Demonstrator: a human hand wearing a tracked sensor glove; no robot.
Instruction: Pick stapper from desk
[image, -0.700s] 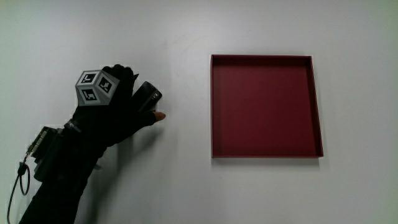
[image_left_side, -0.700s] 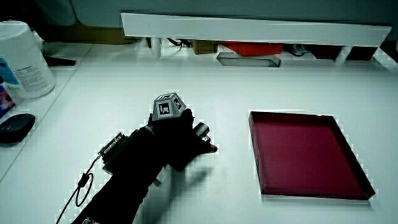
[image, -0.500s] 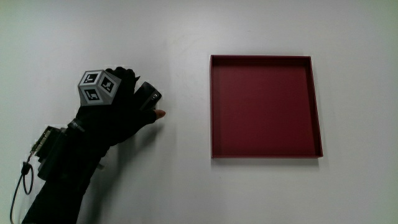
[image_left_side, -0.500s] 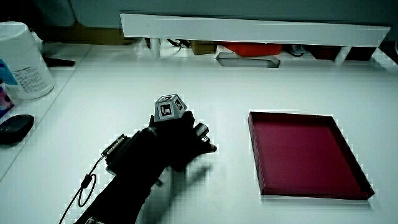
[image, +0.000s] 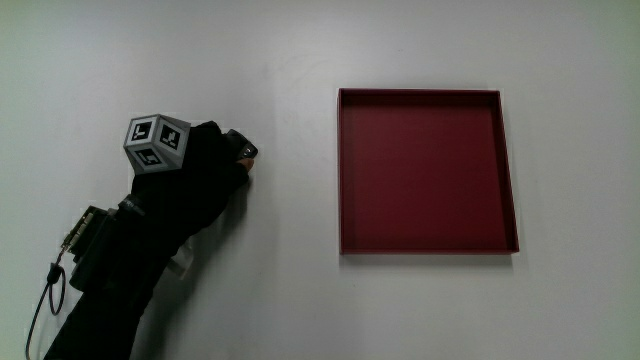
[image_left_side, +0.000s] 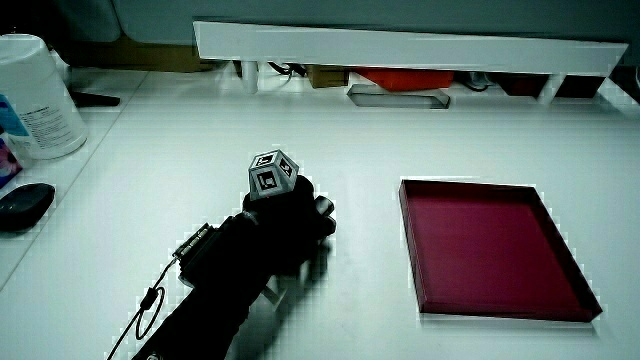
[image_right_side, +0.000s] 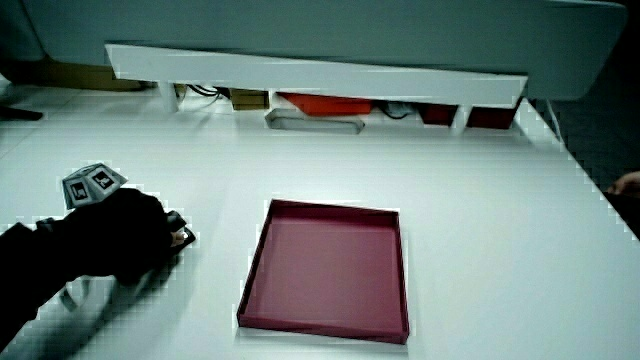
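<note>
The stapler (image: 241, 146) is a small black object, mostly covered by the hand; only its end shows in the main view and in both side views (image_left_side: 323, 205) (image_right_side: 176, 228). The gloved hand (image: 205, 172) has its fingers curled tight around the stapler, with the patterned cube (image: 154, 143) on its back. The hand (image_left_side: 285, 222) and stapler sit low at the white table (image: 300, 300), beside the red tray. Whether the stapler still touches the table I cannot tell.
A shallow square red tray (image: 343, 170) lies on the table beside the hand, also seen in both side views (image_left_side: 415, 250) (image_right_side: 250, 280). A white canister (image_left_side: 35, 95) and a dark mouse (image_left_side: 25, 203) stand at the table's edge. A low white partition (image_left_side: 400, 45) runs along the table.
The fingers have closed further over the stapler, hiding more of it. The bare fingertip seen earlier is tucked away, and the hand has turned and drawn in slightly.
</note>
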